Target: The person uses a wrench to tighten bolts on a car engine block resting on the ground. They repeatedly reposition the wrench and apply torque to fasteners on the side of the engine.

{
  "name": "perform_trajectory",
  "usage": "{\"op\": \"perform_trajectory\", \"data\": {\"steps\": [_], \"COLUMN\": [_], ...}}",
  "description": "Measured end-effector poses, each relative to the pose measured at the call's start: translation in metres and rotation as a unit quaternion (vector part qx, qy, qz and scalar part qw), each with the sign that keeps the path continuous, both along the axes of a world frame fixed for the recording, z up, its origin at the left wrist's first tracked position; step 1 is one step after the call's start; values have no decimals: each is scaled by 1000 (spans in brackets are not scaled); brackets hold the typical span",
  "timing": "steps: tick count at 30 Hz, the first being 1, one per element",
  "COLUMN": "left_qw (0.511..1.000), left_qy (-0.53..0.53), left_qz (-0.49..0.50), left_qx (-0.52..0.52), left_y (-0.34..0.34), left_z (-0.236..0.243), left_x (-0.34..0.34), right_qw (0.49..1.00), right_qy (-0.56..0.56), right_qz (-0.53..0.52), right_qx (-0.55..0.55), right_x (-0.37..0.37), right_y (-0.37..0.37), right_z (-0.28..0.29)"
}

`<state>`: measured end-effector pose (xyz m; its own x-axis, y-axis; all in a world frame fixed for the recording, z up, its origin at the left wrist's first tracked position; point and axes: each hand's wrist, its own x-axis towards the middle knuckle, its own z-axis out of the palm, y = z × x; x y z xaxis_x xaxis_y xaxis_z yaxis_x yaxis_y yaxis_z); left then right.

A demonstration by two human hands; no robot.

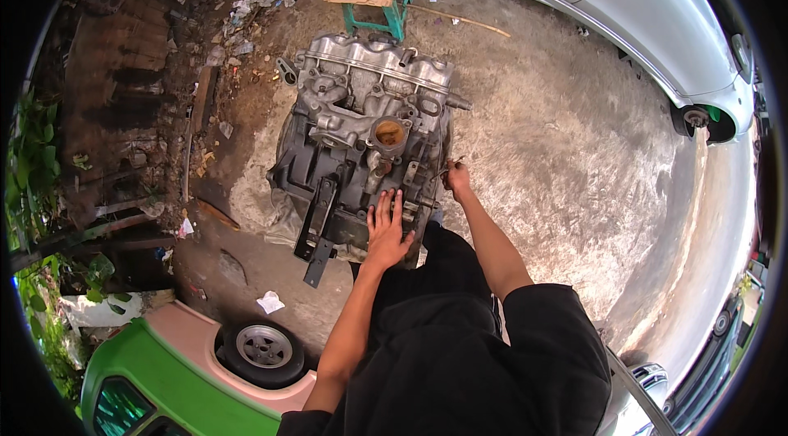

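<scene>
Engine block point(361, 141): sits on bare concrete ground point(558, 157), centre of the head view, just ahead of the person's knees.
Left hand point(386, 231): flat on the block's near face, fingers spread, bracing.
Right hand point(456, 178): at the block's right side, fingers pinched around a small thin metal tool point(447, 165); its tip is too small to make out.
Risk: the tool could slip off its seat if the pull goes sideways, knocking knuckles on cast edges; the block may rock under uneven pressing.
Edges: black bracket point(316, 231) juts out lower left.
Room: open concrete right; silver car point(607, 1) behind, green vehicle point(164, 378) and wheel point(263, 346) close at left.
</scene>
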<state>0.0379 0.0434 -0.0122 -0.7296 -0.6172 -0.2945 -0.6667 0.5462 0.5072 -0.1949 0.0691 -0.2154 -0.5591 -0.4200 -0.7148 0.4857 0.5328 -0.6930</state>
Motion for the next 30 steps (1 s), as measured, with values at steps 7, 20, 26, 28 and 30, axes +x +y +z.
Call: {"op": "perform_trajectory", "data": {"steps": [7,20,26,28,30], "left_qw": [1000,1000,1000,1000,1000], "left_qy": [-10,-17,-8,4,8], "left_qz": [-1,-12,-7,2,7], "left_qx": [1,-3,-4,-8,-11], "left_y": [0,-1,-1,0,0], "left_z": [0,-2,-1,0,1], "left_x": [0,1,0,0,-1], "right_qw": [993,952,944,929,930], "right_qy": [9,178,274,335,345], "right_qz": [99,223,165,140,124], "right_qx": [57,110,81,71,25], "right_x": [-7,-14,11,21,30], "right_y": [-29,-52,-38,-29,-21], "right_z": [-26,8,27,39,54]}}
